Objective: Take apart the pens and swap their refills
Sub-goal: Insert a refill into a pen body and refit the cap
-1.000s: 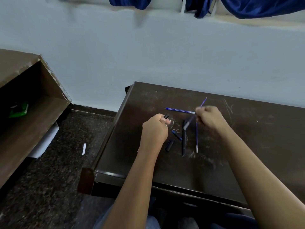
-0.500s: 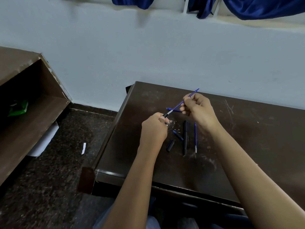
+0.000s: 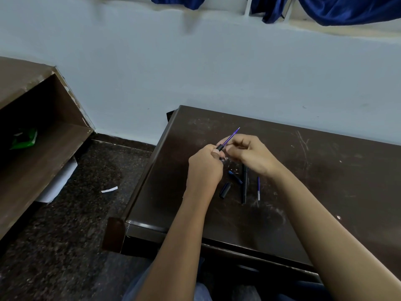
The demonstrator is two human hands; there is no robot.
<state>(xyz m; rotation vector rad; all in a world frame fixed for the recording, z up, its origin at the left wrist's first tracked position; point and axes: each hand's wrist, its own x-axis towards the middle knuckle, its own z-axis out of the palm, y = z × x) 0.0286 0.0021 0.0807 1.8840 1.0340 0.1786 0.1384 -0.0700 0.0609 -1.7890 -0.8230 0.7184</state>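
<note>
My left hand grips a black pen barrel, only its open end showing above my fist. A thin blue refill sticks out of that end, slanting up and to the right. My right hand pinches the refill just above the barrel. On the dark table below my hands lie a black pen cap, a small blue-tipped piece, a long black barrel and a second blue refill.
The table's left edge drops to a dark speckled floor. A brown open shelf unit stands at the left with a green packet inside. A pale blue wall runs behind the table.
My right hand lifted a refill off the table, brought it left to the barrel in my left hand, and the refill has slid partway into it. The refill lying above the hands is hidden.
</note>
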